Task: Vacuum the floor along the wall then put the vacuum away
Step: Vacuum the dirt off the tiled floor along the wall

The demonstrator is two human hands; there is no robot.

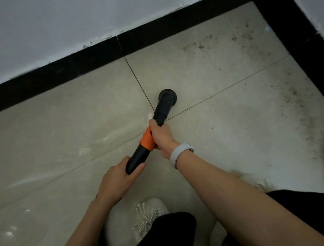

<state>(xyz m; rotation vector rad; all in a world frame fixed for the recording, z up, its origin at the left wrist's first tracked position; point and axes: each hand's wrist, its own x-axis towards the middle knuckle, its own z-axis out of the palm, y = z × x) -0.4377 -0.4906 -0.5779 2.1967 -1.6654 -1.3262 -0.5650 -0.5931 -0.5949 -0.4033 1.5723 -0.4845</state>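
Observation:
A black vacuum tube (161, 111) with an orange collar (148, 139) slants down to the tiled floor (65, 127). Its round black nozzle (168, 96) sits on the tiles just beyond a crossing of grout lines, some way short of the black skirting (62, 71). My right hand (162, 137) grips the tube at the orange collar, with a pale band on the wrist. My left hand (119, 180) grips the tube's lower black end. The rest of the vacuum is out of view.
A white wall (79, 24) rises above the skirting, which turns a corner at the top right (282, 15). Dark specks of dirt (256, 50) spread over the tiles near that corner. My white shoe (143, 216) and black trouser leg (173, 232) are at the bottom.

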